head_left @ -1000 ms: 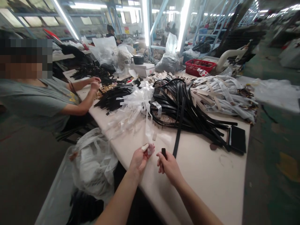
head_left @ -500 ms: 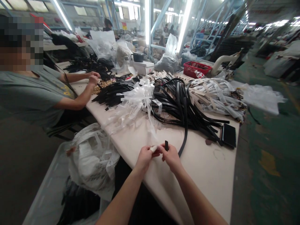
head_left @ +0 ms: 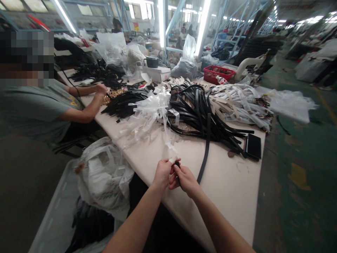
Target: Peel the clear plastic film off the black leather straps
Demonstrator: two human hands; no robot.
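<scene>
My left hand (head_left: 162, 173) and my right hand (head_left: 185, 179) meet above the near edge of the table (head_left: 223, 196). My right thumb and fingers pinch the end of a black strap (head_left: 205, 151), whose length curves behind that hand and lies back over the table. The left hand is closed against the same strap end, its fingertips partly hidden. White wrapping (head_left: 172, 160) shows at the left thumb. Just beyond the fingers lies a thin strip of clear plastic film (head_left: 170, 146); whether the left hand touches it I cannot tell.
A heap of black straps (head_left: 195, 112) lies ahead, with crumpled plastic film (head_left: 154, 105) at its left. A black flat case (head_left: 253, 147) rests near the right edge. At left a co-worker (head_left: 86, 109) handles small parts. A white bag (head_left: 105, 175) sits below the table.
My right hand has shifted left and turned, and the strap end now tips in between my two hands instead of standing upright. The co-worker's hands have moved slightly.
</scene>
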